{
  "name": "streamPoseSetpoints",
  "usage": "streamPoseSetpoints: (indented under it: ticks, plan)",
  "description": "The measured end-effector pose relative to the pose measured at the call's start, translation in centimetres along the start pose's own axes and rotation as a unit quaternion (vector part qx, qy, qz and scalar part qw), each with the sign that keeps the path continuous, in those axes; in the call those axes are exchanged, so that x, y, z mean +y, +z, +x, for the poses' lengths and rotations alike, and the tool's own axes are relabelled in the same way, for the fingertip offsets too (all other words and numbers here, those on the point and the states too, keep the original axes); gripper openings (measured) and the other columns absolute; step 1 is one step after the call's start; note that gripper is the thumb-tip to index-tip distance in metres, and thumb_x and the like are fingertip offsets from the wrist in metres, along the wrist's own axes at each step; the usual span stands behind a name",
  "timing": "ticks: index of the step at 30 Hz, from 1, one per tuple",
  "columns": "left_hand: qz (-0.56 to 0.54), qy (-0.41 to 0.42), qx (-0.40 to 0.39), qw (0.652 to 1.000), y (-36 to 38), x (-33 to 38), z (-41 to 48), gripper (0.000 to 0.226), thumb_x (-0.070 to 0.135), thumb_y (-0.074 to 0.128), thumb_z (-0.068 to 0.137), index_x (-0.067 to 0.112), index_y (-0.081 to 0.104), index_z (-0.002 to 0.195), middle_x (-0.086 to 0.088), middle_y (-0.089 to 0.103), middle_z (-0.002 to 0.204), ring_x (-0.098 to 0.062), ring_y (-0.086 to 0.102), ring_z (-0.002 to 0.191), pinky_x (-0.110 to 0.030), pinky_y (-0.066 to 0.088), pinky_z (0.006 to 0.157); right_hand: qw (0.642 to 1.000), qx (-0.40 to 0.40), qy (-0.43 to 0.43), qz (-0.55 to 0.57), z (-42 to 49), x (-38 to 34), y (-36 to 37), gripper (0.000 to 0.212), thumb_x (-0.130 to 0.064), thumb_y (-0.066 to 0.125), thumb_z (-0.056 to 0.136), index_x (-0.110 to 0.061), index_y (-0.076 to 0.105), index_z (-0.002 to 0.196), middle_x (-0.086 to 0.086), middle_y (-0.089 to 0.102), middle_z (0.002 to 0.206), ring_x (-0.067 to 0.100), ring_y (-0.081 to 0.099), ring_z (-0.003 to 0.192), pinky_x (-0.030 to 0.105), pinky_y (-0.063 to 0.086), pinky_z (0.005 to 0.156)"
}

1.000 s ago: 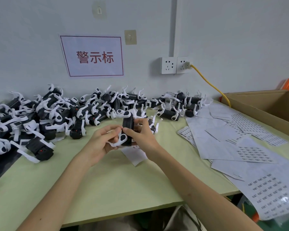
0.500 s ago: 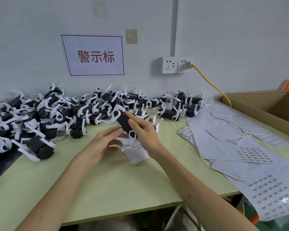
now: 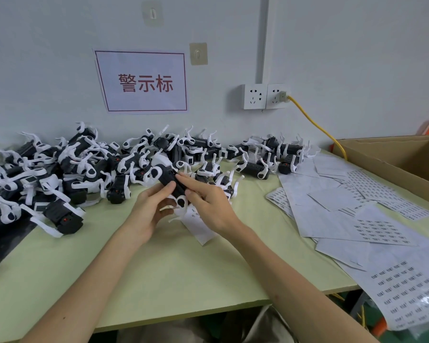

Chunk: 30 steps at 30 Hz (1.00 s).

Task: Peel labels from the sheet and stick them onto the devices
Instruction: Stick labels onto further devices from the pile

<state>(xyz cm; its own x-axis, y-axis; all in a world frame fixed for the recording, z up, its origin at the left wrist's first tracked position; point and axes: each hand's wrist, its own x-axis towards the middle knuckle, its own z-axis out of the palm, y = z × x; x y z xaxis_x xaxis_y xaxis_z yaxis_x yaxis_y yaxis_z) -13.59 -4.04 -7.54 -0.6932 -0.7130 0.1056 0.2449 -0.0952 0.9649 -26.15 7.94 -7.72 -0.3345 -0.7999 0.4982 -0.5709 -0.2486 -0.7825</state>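
Observation:
I hold one black device with white clips (image 3: 167,180) tilted above the table's middle. My left hand (image 3: 150,210) grips it from below, thumb on its side. My right hand (image 3: 208,203) holds the lower end, and its forefinger presses flat on the device's top face. Whether a label lies under that finger is hidden. A small label sheet (image 3: 198,225) rests on the table just under my right hand. More label sheets (image 3: 379,230) with tiny printed labels cover the right side.
A big heap of black-and-white devices (image 3: 67,169) fills the table's left and back, along the wall. An open cardboard box (image 3: 391,157) stands at the right. A yellow cable (image 3: 315,125) runs from the wall socket (image 3: 266,96). The green table (image 3: 159,276) ends at its front edge near me.
The device has swung from upright to tilted, its top toward the left. My left hand came back up under it, and my right forefinger now lies along its top face.

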Motion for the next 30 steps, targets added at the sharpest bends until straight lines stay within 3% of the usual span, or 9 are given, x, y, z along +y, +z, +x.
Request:
streamPoseSetpoints:
  ticks: [2, 4, 10, 13, 16, 19, 23, 27, 30]
  plan:
    - [-0.037, 0.006, 0.042, 0.998, -0.2, 0.3, 0.2, 0.024, 0.034, 0.071, 0.086, 0.015, 0.074, 0.099, -0.002, 0.076, 0.085, -0.014, 0.07, 0.07, -0.023, 0.055, 0.056, 0.999, 0.025, 0.023, -0.017, 0.1, 0.5, -0.1, 0.045, 0.002, 0.045, 0.098, -0.017, 0.07, 0.131, -0.017, 0.072, 0.097, -0.012, 0.057, 0.059, 0.003, 0.04, 0.059]
    - [-0.087, -0.004, 0.085, 0.993, -0.7, 0.6, 0.5, 0.023, 0.037, 0.067, 0.092, 0.015, 0.073, 0.095, 0.0, 0.077, 0.082, -0.011, 0.071, 0.066, -0.02, 0.053, 0.05, 0.998, 0.022, 0.054, -0.02, 0.2, 0.7, 0.0, 0.046, 0.006, 0.041, 0.096, -0.013, 0.076, 0.119, -0.014, 0.066, 0.082, -0.003, 0.062, 0.057, 0.007, 0.037, 0.049]
    - [-0.206, -0.043, 0.149, 0.966, -2.2, 0.7, 1.2, 0.031, 0.045, 0.064, 0.096, 0.02, 0.057, 0.08, 0.009, 0.056, 0.064, -0.007, 0.047, 0.053, -0.016, 0.04, 0.045, 0.98, -0.044, 0.128, -0.144, 0.5, 1.4, -0.3, 0.049, 0.008, 0.038, 0.091, -0.011, 0.073, 0.119, 0.007, 0.073, 0.114, 0.019, 0.067, 0.1, 0.029, 0.053, 0.085]
    - [-0.209, -0.04, 0.144, 0.966, -2.2, 0.7, 1.3, 0.03, 0.043, 0.061, 0.098, 0.022, 0.053, 0.078, 0.012, 0.049, 0.054, -0.006, 0.043, 0.05, -0.017, 0.038, 0.05, 0.969, -0.07, 0.144, -0.187, 0.5, 1.9, -0.3, 0.053, 0.004, 0.049, 0.09, -0.02, 0.064, 0.135, 0.002, 0.065, 0.134, 0.02, 0.061, 0.118, 0.03, 0.048, 0.097]
    - [-0.214, -0.034, 0.127, 0.968, -2.2, 0.7, 1.3, 0.037, 0.041, 0.052, 0.103, 0.023, 0.042, 0.073, 0.011, 0.038, 0.046, -0.008, 0.035, 0.044, -0.022, 0.032, 0.055, 0.942, -0.143, 0.158, -0.26, 0.7, 2.4, -0.3, 0.069, -0.013, 0.061, 0.092, -0.024, 0.037, 0.155, 0.001, 0.039, 0.159, 0.023, 0.042, 0.142, 0.041, 0.033, 0.116]
    - [-0.24, -0.034, 0.112, 0.964, -2.2, 0.9, 1.2, 0.039, 0.034, 0.047, 0.107, 0.021, 0.038, 0.071, 0.011, 0.041, 0.048, -0.007, 0.032, 0.038, -0.019, 0.034, 0.045, 0.928, -0.123, 0.188, -0.297, 0.9, 2.8, -1.3, 0.088, -0.037, 0.073, 0.087, -0.028, 0.023, 0.159, -0.002, 0.029, 0.164, 0.024, 0.033, 0.147, 0.045, 0.023, 0.114]
    - [-0.225, -0.013, 0.119, 0.967, -1.9, 1.2, 1.0, 0.026, 0.024, 0.043, 0.109, 0.015, 0.051, 0.086, 0.008, 0.07, 0.066, -0.007, 0.046, 0.041, -0.018, 0.045, 0.045, 0.893, -0.145, 0.227, -0.36, 1.1, 3.5, -2.2, 0.08, -0.065, 0.067, 0.084, -0.018, 0.043, 0.144, 0.002, 0.038, 0.157, 0.026, 0.027, 0.148, 0.047, 0.026, 0.111]
    - [-0.21, -0.017, 0.067, 0.975, -1.9, 1.3, 0.7, 0.027, 0.024, 0.043, 0.107, 0.006, 0.064, 0.108, 0.003, 0.078, 0.107, -0.009, 0.066, 0.06, -0.022, 0.056, 0.057, 0.882, -0.162, 0.229, -0.378, 1.2, 3.7, -2.0, 0.053, -0.067, 0.062, 0.087, -0.021, 0.052, 0.11, 0.003, 0.05, 0.136, 0.027, 0.04, 0.135, 0.042, 0.029, 0.098]
    - [-0.183, 0.01, 0.064, 0.981, -2.0, 1.2, 0.7, 0.021, 0.022, 0.047, 0.104, 0.009, 0.061, 0.111, 0.003, 0.073, 0.125, -0.016, 0.07, 0.081, -0.026, 0.057, 0.07, 0.897, -0.136, 0.236, -0.348, 1.3, 3.3, -1.8, 0.061, -0.06, 0.069, 0.087, -0.024, 0.056, 0.133, 0.0, 0.05, 0.143, 0.024, 0.04, 0.137, 0.041, 0.028, 0.101]
